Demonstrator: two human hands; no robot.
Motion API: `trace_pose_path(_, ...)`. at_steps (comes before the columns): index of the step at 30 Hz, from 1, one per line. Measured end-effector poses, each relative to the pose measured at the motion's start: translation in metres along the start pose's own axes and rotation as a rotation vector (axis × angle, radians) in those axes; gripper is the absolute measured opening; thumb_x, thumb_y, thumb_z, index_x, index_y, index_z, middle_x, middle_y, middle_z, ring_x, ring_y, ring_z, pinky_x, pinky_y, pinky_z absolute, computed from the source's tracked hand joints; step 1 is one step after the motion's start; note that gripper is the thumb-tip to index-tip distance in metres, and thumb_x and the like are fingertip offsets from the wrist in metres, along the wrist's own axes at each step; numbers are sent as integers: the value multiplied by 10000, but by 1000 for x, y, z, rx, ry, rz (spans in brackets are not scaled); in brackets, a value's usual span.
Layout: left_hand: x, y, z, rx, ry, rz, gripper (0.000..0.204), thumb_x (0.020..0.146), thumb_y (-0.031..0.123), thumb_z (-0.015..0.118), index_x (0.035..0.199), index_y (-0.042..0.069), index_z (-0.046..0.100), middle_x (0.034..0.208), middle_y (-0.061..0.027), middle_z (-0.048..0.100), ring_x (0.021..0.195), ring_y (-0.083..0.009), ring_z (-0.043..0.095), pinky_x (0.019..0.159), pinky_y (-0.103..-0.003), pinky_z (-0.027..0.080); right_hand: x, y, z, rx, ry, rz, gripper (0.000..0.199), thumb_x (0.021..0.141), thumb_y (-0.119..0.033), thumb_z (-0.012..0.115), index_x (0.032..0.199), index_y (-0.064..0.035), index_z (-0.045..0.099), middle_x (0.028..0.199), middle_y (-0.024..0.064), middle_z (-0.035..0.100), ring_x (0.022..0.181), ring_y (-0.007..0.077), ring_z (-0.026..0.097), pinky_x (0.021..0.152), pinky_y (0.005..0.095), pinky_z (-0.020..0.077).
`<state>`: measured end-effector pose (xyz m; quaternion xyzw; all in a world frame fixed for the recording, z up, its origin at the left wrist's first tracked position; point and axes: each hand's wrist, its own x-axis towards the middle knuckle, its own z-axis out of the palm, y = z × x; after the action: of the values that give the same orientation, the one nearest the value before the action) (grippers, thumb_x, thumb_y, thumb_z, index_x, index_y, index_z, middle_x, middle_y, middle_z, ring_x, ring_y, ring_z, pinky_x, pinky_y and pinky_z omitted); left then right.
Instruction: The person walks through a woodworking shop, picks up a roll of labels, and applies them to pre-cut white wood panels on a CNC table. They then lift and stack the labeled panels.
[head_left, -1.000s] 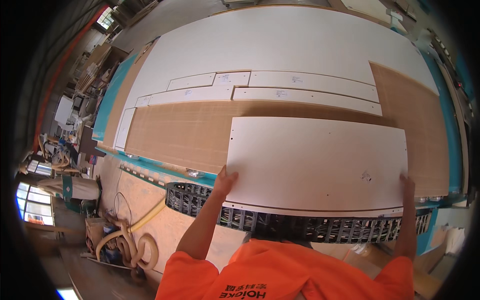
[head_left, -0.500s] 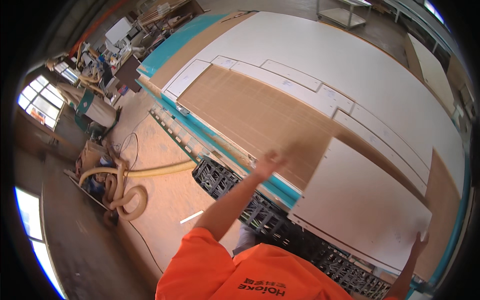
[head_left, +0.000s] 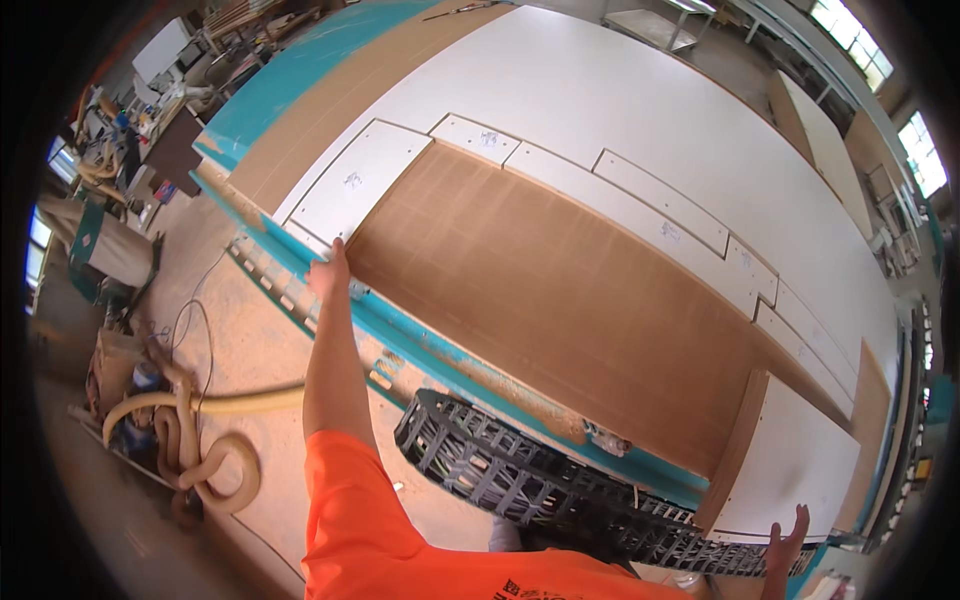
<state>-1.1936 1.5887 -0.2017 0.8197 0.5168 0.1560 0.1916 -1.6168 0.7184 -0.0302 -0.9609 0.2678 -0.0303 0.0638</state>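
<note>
My left hand [head_left: 332,272] reaches to the near corner of a white cut panel [head_left: 357,180] at the left of the sheet. Its thumb side lies at the panel's edge and the fingers look closed around it, partly hidden. At the lower right, a stack of white-faced boards [head_left: 790,465] shows brown edges on its left side. Beside the near edge of this stack is my right hand [head_left: 788,545], its fingers apart and holding nothing.
Bare brown board [head_left: 560,290] lies between the hands. Narrow cut strips [head_left: 620,215] border it on the far side, before a large white sheet [head_left: 640,110]. A black cable chain [head_left: 480,465] runs along the near side of the teal machine bed. Yellowish hoses [head_left: 235,470] coil on the floor.
My left hand has moved left from over the brown board to the cut panel. The white board under my right hand has shifted right onto the stack, and that hand's fingers have opened.
</note>
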Motion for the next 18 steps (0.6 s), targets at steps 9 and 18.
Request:
trace_pose_path(9, 46, -19, 11, -367, -255, 76, 304, 794, 322, 655, 805, 20, 690, 788, -99, 675, 703, -216, 602, 659, -356, 473, 11, -106, 11, 128, -78, -95, 597, 737, 26, 624, 1309, -10, 456, 1410, 181, 398, 1321, 343, 368, 1096, 418, 304)
trace_pose_path(18, 24, -64, -21, -1304, -845, -426, 132, 851, 238, 617, 893, 115, 596, 714, -29, 594, 542, -122, 516, 463, -218, 422, -2, -79, 7, 77, 36, -76, 552, 754, -113, 693, 1276, -73, 518, 1375, 164, 455, 1287, 345, 404, 1073, 415, 342)
